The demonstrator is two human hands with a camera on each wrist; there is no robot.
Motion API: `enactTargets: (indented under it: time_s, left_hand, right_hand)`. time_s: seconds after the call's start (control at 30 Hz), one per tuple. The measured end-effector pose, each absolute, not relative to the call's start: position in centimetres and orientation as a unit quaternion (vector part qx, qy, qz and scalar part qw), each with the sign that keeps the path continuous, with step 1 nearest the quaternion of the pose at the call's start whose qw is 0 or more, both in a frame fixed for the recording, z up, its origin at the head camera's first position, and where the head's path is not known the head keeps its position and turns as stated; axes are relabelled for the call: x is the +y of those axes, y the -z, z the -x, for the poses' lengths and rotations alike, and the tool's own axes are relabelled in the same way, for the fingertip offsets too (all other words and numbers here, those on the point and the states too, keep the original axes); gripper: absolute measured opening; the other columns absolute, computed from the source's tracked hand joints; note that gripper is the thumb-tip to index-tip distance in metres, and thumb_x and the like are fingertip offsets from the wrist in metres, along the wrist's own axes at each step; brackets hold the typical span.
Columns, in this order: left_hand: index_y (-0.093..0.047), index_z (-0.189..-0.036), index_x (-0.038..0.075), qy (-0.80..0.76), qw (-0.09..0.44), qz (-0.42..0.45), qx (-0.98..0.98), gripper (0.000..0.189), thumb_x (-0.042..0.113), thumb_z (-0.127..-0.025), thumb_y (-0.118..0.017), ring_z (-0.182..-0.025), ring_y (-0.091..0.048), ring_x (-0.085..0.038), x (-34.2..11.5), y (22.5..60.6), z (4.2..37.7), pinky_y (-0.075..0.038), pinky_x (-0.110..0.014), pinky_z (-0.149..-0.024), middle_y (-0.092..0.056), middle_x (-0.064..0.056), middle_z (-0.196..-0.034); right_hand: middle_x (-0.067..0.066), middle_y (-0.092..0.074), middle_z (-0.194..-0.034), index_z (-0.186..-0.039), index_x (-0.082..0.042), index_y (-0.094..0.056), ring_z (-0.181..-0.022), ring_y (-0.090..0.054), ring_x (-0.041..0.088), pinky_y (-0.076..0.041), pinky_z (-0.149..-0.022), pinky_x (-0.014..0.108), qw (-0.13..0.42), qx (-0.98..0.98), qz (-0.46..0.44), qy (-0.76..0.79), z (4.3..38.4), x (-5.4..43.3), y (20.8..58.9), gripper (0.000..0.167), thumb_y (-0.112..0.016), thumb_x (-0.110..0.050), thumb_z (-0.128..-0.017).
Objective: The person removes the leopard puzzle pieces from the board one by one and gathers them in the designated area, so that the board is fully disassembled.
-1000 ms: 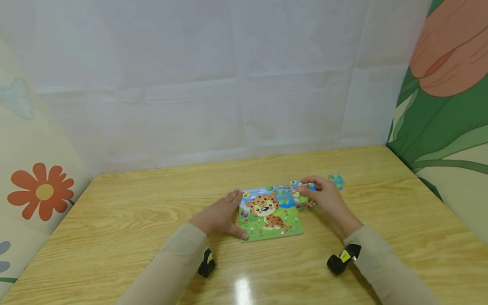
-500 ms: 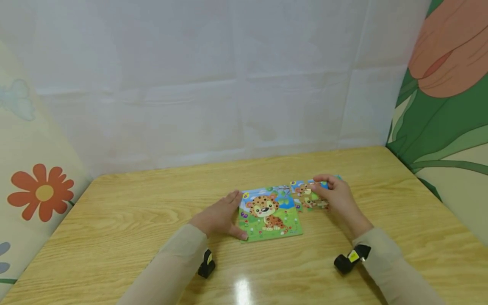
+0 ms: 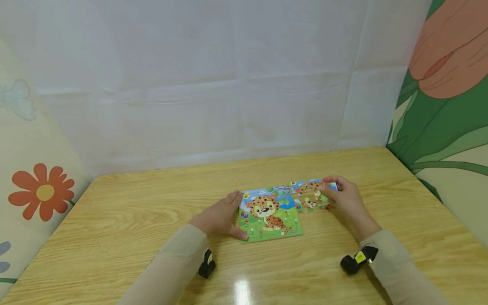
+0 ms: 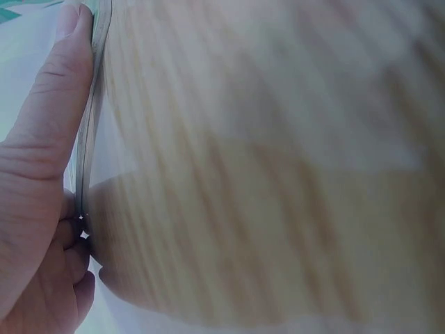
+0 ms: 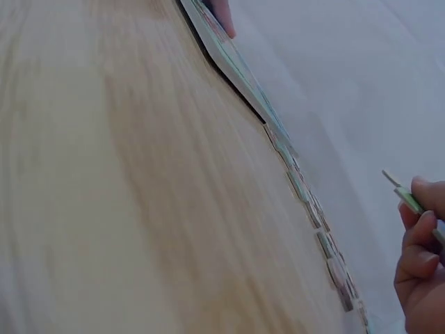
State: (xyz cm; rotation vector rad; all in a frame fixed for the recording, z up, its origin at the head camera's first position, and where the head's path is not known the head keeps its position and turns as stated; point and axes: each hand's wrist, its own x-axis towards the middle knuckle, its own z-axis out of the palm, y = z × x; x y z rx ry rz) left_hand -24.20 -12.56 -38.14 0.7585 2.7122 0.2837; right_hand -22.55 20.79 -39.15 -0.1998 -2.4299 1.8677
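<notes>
A square jigsaw puzzle (image 3: 271,214) with a spotted leopard cub on it lies on the table. My left hand (image 3: 218,217) rests along its left side, fingers straight and thumb (image 4: 52,97) on the near corner. Right of the puzzle, loose jigsaw pieces (image 3: 299,202) with parts of the same picture lie close together. My right hand (image 3: 346,199) is at the right end of these pieces. Between its thumb and fingers it pinches a jigsaw piece (image 5: 409,200) with green on it, held above the table in the right wrist view.
The wood-grain table (image 3: 152,203) extends to a white cloth (image 3: 190,106) hung behind it. Painted panels with a red flower (image 3: 43,192) and green leaves (image 3: 442,127) stand at the sides. A black camera mount (image 3: 358,260) sits at the right wrist.
My right hand has moved to the right along the loose jigsaw pieces, uncovering more of them beside the puzzle. My left hand and the puzzle have stayed in place.
</notes>
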Motion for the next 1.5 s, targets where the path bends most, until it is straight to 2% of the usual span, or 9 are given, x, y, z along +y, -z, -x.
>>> enactTargets:
  time_s: [0.17,0.43,0.7,0.77,0.87,1.0,1.1,1.23,1.5]
  left_hand:
    - [-0.009,-0.148,0.001,-0.091,0.153,-0.263,0.948,0.125,0.060,-0.059,-0.075,-0.142,-0.009,-0.028,-12.5,38.1,24.2,-0.013,-0.039,-0.116,-0.006,-0.014,-0.155]
    - [-0.010,-0.148,0.001,-0.096,0.153,-0.261,0.948,0.125,0.059,-0.059,-0.075,-0.142,-0.009,-0.029,-12.6,38.1,24.1,-0.014,-0.040,-0.116,-0.006,-0.014,-0.155]
    - [-0.010,-0.148,0.000,-0.090,0.153,-0.265,0.948,0.125,0.060,-0.060,-0.074,-0.142,-0.009,-0.030,-12.6,38.0,24.2,-0.014,-0.040,-0.116,-0.006,-0.015,-0.155]
    - [-0.009,-0.147,0.000,-0.088,0.152,-0.267,0.947,0.125,0.061,-0.060,-0.074,-0.142,-0.009,-0.030,-12.6,38.1,24.2,-0.014,-0.040,-0.116,-0.006,-0.016,-0.154]
    - [-0.009,-0.147,-0.001,-0.088,0.151,-0.270,0.947,0.125,0.061,-0.060,-0.074,-0.142,-0.009,-0.030,-12.6,38.1,24.2,-0.014,-0.041,-0.116,-0.006,-0.017,-0.154]
    - [-0.010,-0.148,0.000,-0.088,0.150,-0.266,0.948,0.125,0.062,-0.059,-0.073,-0.142,-0.009,-0.030,-12.7,38.2,24.2,-0.014,-0.041,-0.116,-0.006,-0.016,-0.155]
    - [-0.010,-0.148,0.000,-0.088,0.152,-0.266,0.948,0.125,0.062,-0.059,-0.073,-0.142,-0.008,-0.029,-12.7,38.2,24.2,-0.014,-0.041,-0.116,-0.006,-0.016,-0.155]
    - [-0.009,-0.148,0.000,-0.090,0.156,-0.268,0.946,0.125,0.062,-0.060,-0.073,-0.142,-0.008,-0.029,-12.7,38.2,24.3,-0.013,-0.040,-0.116,-0.005,-0.016,-0.155]
    - [-0.010,-0.148,0.001,-0.094,0.156,-0.265,0.947,0.124,0.060,-0.060,-0.074,-0.142,-0.008,-0.030,-12.6,38.1,24.3,-0.014,-0.041,-0.116,-0.006,-0.015,-0.155]
  right_hand:
    - [-0.012,-0.051,-0.070,-0.121,0.003,-0.051,-0.056,-0.041,0.002,-0.040,-0.050,0.016,0.036,-0.777,0.076,-0.624,22.5,21.4,39.4,0.037,-0.061,-0.015,-0.090]
    - [0.010,-0.052,-0.117,-0.122,0.004,-0.050,-0.075,-0.047,0.003,-0.046,-0.061,0.017,0.041,-0.795,0.104,-0.597,22.4,22.4,39.6,0.040,-0.060,-0.018,-0.090]
    - [0.022,-0.053,-0.120,-0.119,0.007,-0.052,-0.085,-0.049,0.011,-0.045,-0.065,0.013,0.062,-0.841,0.103,-0.528,22.4,23.1,39.6,0.037,-0.059,-0.016,-0.090]
    - [0.023,-0.053,-0.121,-0.119,0.006,-0.052,-0.090,-0.050,0.018,-0.046,-0.070,0.019,0.060,-0.850,0.105,-0.512,22.4,23.3,39.7,0.037,-0.059,-0.017,-0.090]
    - [0.026,-0.047,-0.129,-0.120,0.005,-0.050,-0.110,-0.047,0.033,-0.046,-0.090,0.037,0.049,-0.858,0.111,-0.500,22.5,23.6,39.8,0.038,-0.058,-0.017,-0.090]
    - [0.028,-0.038,-0.139,-0.120,0.006,-0.049,-0.132,-0.028,0.043,-0.026,-0.108,0.054,0.037,-0.865,0.120,-0.487,22.6,23.9,39.9,0.038,-0.058,-0.015,-0.090]
    - [0.029,-0.039,-0.138,-0.120,0.006,-0.049,-0.132,-0.027,0.046,-0.026,-0.108,0.056,0.036,-0.873,0.123,-0.470,22.6,23.9,40.0,0.038,-0.058,-0.016,-0.090]
    - [0.031,-0.046,-0.129,-0.117,0.007,-0.051,-0.126,-0.036,0.046,-0.031,-0.104,0.057,0.050,-0.894,0.116,-0.431,22.5,23.9,40.0,0.039,-0.058,-0.019,-0.089]
    - [0.031,-0.054,-0.116,-0.114,0.007,-0.052,-0.101,-0.052,0.043,-0.046,-0.082,0.051,0.059,-0.927,0.106,-0.354,22.2,24.1,39.9,0.043,-0.061,-0.025,-0.088]
